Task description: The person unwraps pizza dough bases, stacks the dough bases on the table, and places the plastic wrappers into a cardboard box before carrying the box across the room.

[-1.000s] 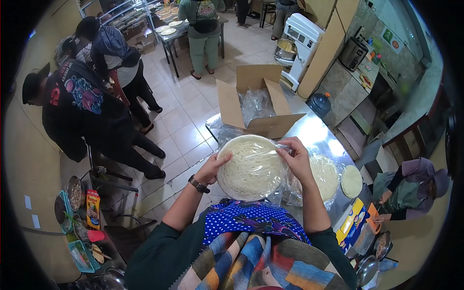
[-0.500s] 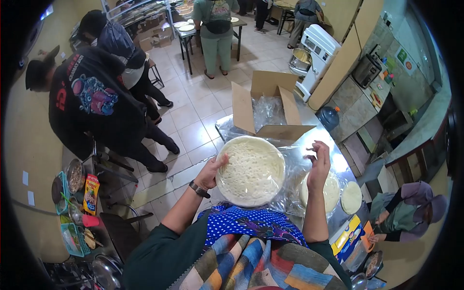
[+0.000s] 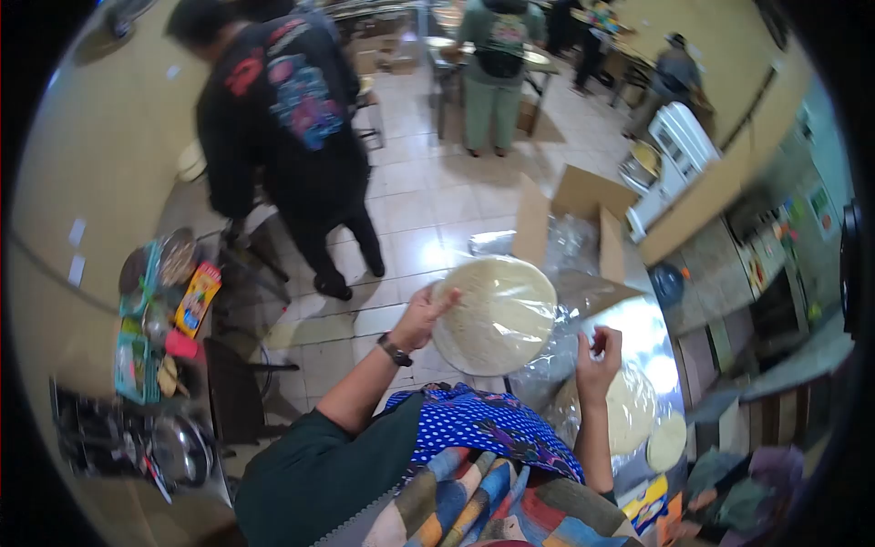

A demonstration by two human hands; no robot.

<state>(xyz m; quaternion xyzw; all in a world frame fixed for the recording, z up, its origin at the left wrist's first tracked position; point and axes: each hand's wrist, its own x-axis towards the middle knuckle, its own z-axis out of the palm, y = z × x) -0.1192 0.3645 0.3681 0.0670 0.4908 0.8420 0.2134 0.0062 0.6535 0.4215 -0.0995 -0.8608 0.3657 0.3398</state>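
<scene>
A round, pale pizza crust [image 3: 492, 314] in shiny clear plastic is in front of me, its smooth side showing. My left hand [image 3: 424, 319] grips its left edge, thumb on the face. To its right is my right hand [image 3: 599, 360], raised with fingers curled in near the thumb; what they hold, if anything, I cannot make out. Beneath and beside that hand, another wrapped crust [image 3: 629, 410] lies on the metal table [image 3: 670, 376], with a smaller pale disc [image 3: 666, 444] beyond it.
An open cardboard box [image 3: 592, 196] with clear plastic inside stands at the table's far end. A person in black [image 3: 283, 137] stands ahead on the left, near a dark chair [image 3: 232, 387]. Another person [image 3: 752, 488] is at the lower right. A white mixer [image 3: 679, 159] stands beyond the box.
The crust has turned from its dimpled face to a smooth one, still in my left hand. My right hand's fingers have curled in. The view has swung left, and the person in black stands more upright.
</scene>
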